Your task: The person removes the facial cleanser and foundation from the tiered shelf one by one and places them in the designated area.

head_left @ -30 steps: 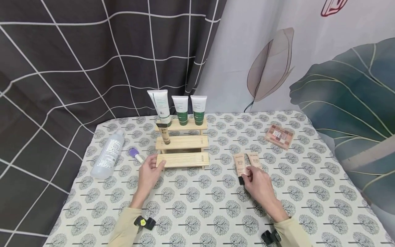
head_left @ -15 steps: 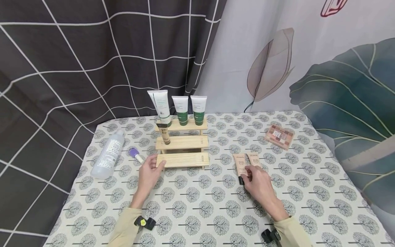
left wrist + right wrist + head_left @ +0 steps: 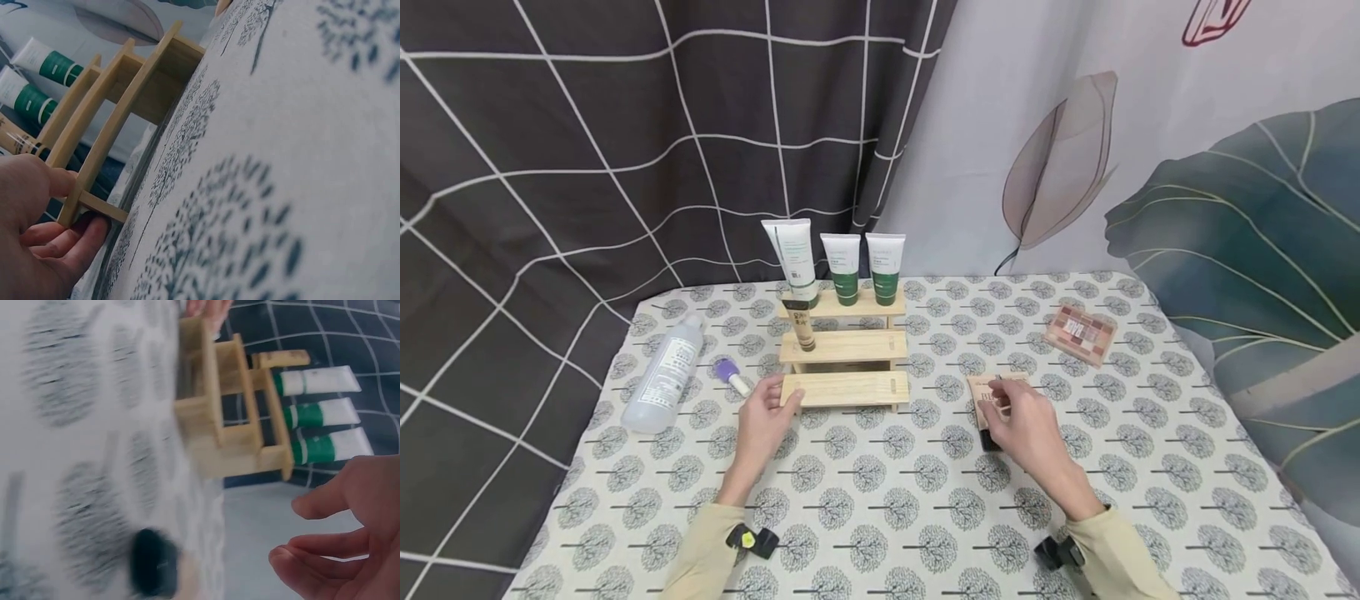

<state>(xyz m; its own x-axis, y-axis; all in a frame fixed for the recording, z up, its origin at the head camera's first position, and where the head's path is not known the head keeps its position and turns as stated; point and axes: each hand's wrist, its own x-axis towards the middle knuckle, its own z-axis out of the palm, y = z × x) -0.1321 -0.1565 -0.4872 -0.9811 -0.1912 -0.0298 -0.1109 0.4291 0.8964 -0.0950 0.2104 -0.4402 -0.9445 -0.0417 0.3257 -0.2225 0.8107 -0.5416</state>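
My left hand (image 3: 762,427) grips the left end of the lowest step of a three-tier wooden display rack (image 3: 850,389), thumb above and fingers beneath, as the left wrist view confirms. Over two beige BB cream tubes (image 3: 981,390) lying on the table is my right hand (image 3: 1028,429). In the right wrist view its thumb and fingers stand apart with nothing between them, and a tube's black cap (image 3: 153,562) shows below. The hand hides most of the tubes in the head view. A small beige tube (image 3: 800,325) with a dark end stands on the middle step.
Three white-and-green tubes (image 3: 843,271) stand on the top step. Left of the rack lie a clear bottle (image 3: 664,377) and a purple-headed brush (image 3: 730,374). An eyeshadow palette (image 3: 1081,335) lies back right on the tree-print cloth (image 3: 898,533). Curtains hang behind.
My right hand has shifted slightly up and left across the BB cream tubes, now covering more of them. My left hand keeps its hold on the rack.
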